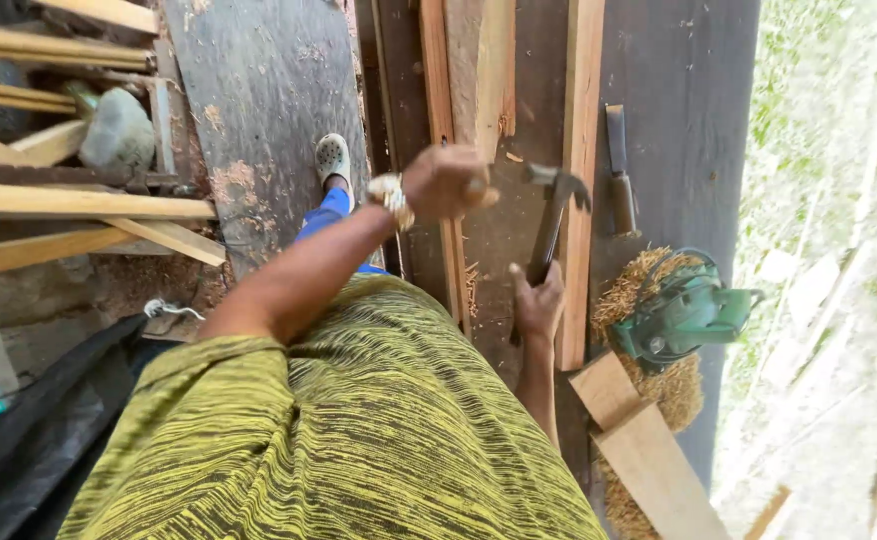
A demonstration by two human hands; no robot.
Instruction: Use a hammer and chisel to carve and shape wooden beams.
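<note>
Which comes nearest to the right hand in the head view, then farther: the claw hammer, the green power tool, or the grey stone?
1. Claw hammer: gripped in the right hand by its handle.
2. Green power tool: to the hand's right, on wood shavings.
3. Grey stone: far off at upper left, among the timber.

yellow-black streaked shirt, green power tool, blue trousers
</note>
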